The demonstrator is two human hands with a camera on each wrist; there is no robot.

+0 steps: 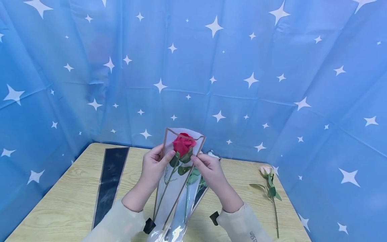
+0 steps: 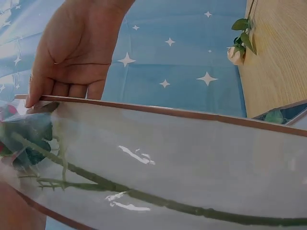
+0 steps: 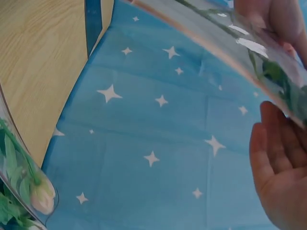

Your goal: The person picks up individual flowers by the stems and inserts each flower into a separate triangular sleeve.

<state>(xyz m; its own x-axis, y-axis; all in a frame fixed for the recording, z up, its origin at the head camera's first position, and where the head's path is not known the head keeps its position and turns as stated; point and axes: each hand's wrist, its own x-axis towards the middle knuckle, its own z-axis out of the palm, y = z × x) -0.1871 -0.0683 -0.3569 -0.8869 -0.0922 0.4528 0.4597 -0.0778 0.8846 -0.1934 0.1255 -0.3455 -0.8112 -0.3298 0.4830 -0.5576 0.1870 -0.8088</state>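
Observation:
A red rose [image 1: 183, 144] with green leaves and a long stem lies inside a clear flower sleeve [image 1: 181, 181] with a white back and brown edging. My left hand [image 1: 154, 164] pinches the sleeve's left edge beside the bloom, thumb in front. On the opposite edge, my right hand [image 1: 208, 164] pinches it just below the bloom, its other fingers behind. In the left wrist view the rose stem [image 2: 158, 199] runs lengthwise under the shiny film. The right wrist view shows the right hand's fingers [image 3: 276, 139] at the sleeve's border.
A dark, empty-looking flower sleeve [image 1: 112, 181] lies on the wooden table [image 1: 66, 195] to the left. At the right lies a pale pink rose [image 1: 266, 169] with its stem toward me. Wrapped pale flowers [image 3: 43, 194] lie behind my right hand. A starry blue curtain [image 1: 193, 67] surrounds the table.

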